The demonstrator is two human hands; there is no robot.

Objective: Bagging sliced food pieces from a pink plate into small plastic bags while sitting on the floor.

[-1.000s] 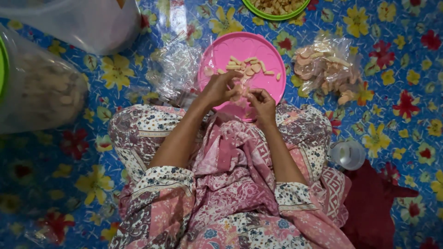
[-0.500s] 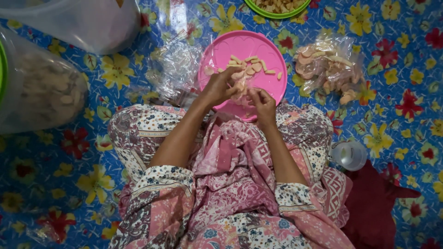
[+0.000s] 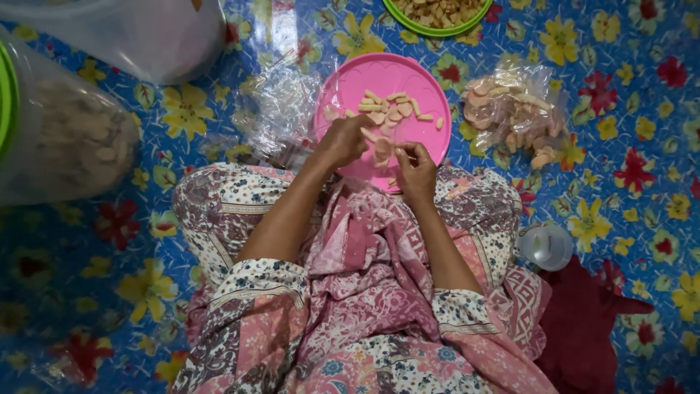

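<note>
The left hand point(image 3: 344, 141) and the right hand point(image 3: 414, 166) meet over the near edge of a round pink plate point(image 3: 430, 131), fingers curled and pinching small pale cracker pieces point(image 3: 381, 144) between them. Both hands are closed on those pieces. More of the same pieces lie loose on the plate at twelve o'clock from the hands. At ten o'clock, touching the plate's left rim, lies a crumpled clear plastic bag point(image 3: 281, 102). At two o'clock, just beside the plate's right rim, sits another clear bag filled with crackers point(image 3: 514, 113). At twelve o'clock, well beyond the plate, a green bowl point(image 3: 436, 31) holds more. At four o'clock stands a small clear cup point(image 3: 545, 246), near a dark red cloth point(image 3: 587, 328). Far off at nine o'clock lies a large clear sack of crackers point(image 3: 69, 142) on the flowered blue floor mat point(image 3: 642, 109).
</note>
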